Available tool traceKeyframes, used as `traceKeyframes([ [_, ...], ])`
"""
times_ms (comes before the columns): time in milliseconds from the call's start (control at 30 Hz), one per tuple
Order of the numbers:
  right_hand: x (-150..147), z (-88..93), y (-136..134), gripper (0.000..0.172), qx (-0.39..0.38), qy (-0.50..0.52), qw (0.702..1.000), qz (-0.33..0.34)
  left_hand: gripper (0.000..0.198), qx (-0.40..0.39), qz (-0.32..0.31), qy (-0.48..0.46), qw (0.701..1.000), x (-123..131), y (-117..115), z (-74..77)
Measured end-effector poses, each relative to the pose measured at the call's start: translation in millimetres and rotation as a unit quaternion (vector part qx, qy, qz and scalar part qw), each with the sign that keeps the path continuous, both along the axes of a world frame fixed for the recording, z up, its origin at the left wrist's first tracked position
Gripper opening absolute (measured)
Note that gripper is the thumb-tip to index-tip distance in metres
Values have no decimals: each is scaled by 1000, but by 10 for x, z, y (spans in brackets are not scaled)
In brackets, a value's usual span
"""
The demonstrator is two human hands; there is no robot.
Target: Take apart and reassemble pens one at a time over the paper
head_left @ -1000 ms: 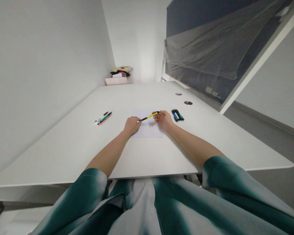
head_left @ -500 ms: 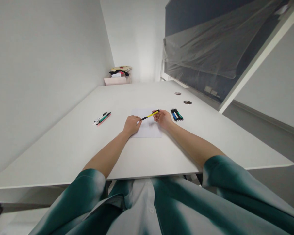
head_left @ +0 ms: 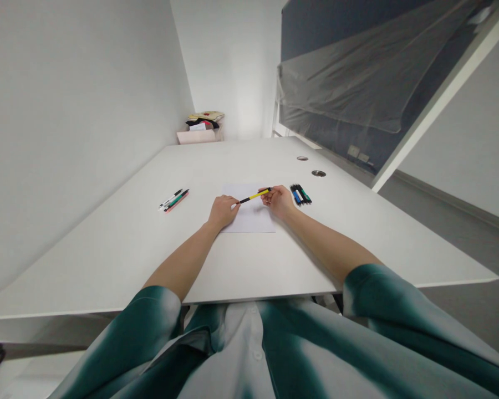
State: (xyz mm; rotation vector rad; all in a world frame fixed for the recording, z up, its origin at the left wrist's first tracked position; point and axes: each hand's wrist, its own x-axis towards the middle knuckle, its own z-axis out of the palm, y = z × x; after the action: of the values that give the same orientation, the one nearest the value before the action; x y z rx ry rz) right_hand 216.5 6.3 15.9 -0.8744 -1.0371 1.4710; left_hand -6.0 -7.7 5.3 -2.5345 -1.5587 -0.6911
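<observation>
A yellow and black pen (head_left: 255,195) is stretched between my two hands above a white sheet of paper (head_left: 249,223). My left hand (head_left: 224,211) rests over the paper's left side, its fingertips closed on the pen's dark lower end. At the other end, my right hand (head_left: 278,201) pinches the pen near its black tip, which points up and to the right. The pen lies slightly tilted, its right end higher in the view. Whether the dark part at the left is a grip or a cap is too small to tell.
On the left lies a loose group of pens (head_left: 173,200) in white, green and red. Several dark pens (head_left: 300,195) with blue, white and green parts lie just right of my right hand. Two round grommets (head_left: 318,173) and a box of cloth (head_left: 199,134) are farther back.
</observation>
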Motion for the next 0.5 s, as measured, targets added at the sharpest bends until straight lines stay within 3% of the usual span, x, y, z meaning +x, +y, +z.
traceKeyframes([
  [200, -55, -48, -12, 47, 40, -121, 991, 32, 28, 19, 50, 10, 999, -59, -10, 16],
  [367, -190, -120, -131, 23, 133, -311, 938, 73, 27, 34, 50, 26, 998, -84, -34, 63],
  [500, -260, -136, -198, 12, 199, -361, 908, 76, 27, 45, 26, 50, 997, -52, -47, 79],
])
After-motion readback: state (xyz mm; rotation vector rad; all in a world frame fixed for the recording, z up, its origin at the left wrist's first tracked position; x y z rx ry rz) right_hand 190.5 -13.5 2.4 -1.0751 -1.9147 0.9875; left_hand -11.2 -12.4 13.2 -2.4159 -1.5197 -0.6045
